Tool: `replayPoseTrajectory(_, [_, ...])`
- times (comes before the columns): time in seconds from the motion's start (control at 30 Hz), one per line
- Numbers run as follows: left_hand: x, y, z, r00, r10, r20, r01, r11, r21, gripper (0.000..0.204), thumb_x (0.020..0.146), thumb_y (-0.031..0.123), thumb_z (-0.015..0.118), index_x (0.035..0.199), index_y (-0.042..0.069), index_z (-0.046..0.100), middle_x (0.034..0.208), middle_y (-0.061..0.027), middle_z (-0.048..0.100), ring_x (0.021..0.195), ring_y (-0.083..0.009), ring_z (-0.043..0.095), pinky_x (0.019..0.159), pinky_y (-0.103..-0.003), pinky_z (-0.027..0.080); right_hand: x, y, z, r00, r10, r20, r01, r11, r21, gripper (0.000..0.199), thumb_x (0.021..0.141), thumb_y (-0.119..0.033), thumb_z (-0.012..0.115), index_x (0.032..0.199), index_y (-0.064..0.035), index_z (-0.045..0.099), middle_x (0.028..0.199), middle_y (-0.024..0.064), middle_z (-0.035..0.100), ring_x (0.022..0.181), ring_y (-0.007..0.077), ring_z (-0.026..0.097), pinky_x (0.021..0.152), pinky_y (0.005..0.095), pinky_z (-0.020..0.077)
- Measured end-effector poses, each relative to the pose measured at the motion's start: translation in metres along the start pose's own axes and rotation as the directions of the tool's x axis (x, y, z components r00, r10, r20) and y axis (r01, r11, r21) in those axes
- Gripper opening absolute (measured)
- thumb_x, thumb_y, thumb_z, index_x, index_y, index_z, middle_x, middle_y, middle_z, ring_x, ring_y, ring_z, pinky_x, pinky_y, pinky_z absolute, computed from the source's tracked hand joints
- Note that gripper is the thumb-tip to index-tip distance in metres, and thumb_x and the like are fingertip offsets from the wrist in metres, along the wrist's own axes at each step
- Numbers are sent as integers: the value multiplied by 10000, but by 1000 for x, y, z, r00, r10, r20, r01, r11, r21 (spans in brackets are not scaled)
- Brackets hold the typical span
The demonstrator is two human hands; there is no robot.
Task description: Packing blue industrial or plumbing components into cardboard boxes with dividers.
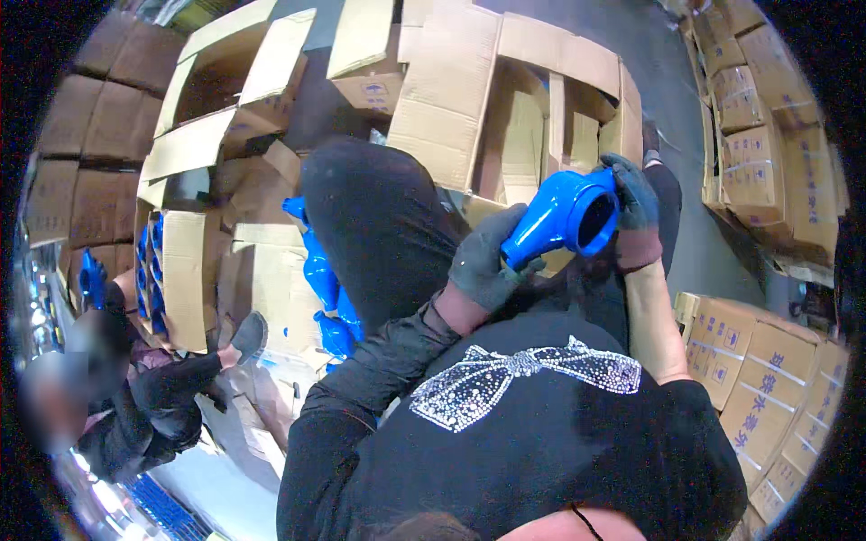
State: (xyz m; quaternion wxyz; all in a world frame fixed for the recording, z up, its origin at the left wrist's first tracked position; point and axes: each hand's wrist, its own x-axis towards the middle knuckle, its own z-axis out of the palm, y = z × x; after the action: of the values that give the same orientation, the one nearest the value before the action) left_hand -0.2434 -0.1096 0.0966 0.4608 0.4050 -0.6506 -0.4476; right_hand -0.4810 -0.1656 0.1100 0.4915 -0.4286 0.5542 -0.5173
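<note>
A glossy blue water meter body is held up in front of my chest, its wide round opening turned to the right. My left hand, in a dark grey glove, is closed around its narrow lower-left end. At the opposite end my right hand, gloved too, grips the upper right edge beside the opening. Just beyond the piece stands an open cardboard box with its flaps folded out and cardboard dividers inside. More blue meter bodies lie in a pile left of my knee, partly hidden by my leg.
At the left a co-worker holds a blue piece near a carton filled with similar ones. Another open box stands at the far left. Stacked, strapped cartons line the right side; more stacks rise at the left.
</note>
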Motion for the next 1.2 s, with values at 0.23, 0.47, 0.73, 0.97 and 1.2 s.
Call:
replayPoseTrajectory(0.23, [-5, 11, -4, 987, -161, 20, 160, 985, 64, 701, 697, 234, 777, 1265, 6, 436, 1164, -166, 554, 1066, -242, 556, 893, -346, 451, 0, -16, 4, 996, -60, 69, 57, 997, 43, 316, 899, -183, 472, 1139, 14, 531, 1043, 104, 588, 952, 178, 559, 868, 297, 442])
replayPoseTrajectory(0.47, [-4, 5, -1, 997, 19, -77, -10, 993, 116, 721, 661, 300, 776, 1267, 93, 444, 925, -194, 624, 791, -312, 641, 672, -373, 518, 3, 17, -10, 978, -175, 115, 194, 965, -177, 299, 894, -186, 478, 1115, 1, 551, 1061, 109, 594, 1000, 191, 559, 891, 304, 440])
replayPoseTrajectory(0.73, [-7, 27, -14, 997, -64, -48, 75, 963, 259, 552, 629, 277, 817, 1079, 31, 610, 870, -143, 670, 788, -202, 664, 705, -315, 530, -32, 60, 37, 808, 330, 487, -310, 943, -124, 275, 910, -230, 473, 1078, -45, 586, 1023, 87, 630, 896, 167, 613, 794, 296, 503])
replayPoseTrajectory(0.97, [-5, 16, -9, 993, 48, -103, -32, 987, 155, 557, 632, 339, 793, 1081, 68, 604, 734, -139, 642, 628, -235, 654, 553, -316, 505, -45, 54, 49, 659, 526, 538, -690, 706, 156, 240, 927, -194, 436, 1086, -57, 553, 1026, 81, 621, 868, 167, 613, 771, 306, 510])
replayPoseTrajectory(1.2, [-2, 20, -11, 995, 36, -88, -17, 979, 203, 506, 654, 331, 777, 1058, 72, 616, 751, -129, 651, 642, -233, 658, 566, -314, 510, -49, 39, 57, 585, 605, 541, -780, 602, 171, 254, 903, -191, 499, 1125, -77, 549, 1055, 72, 614, 905, 153, 602, 790, 308, 507])
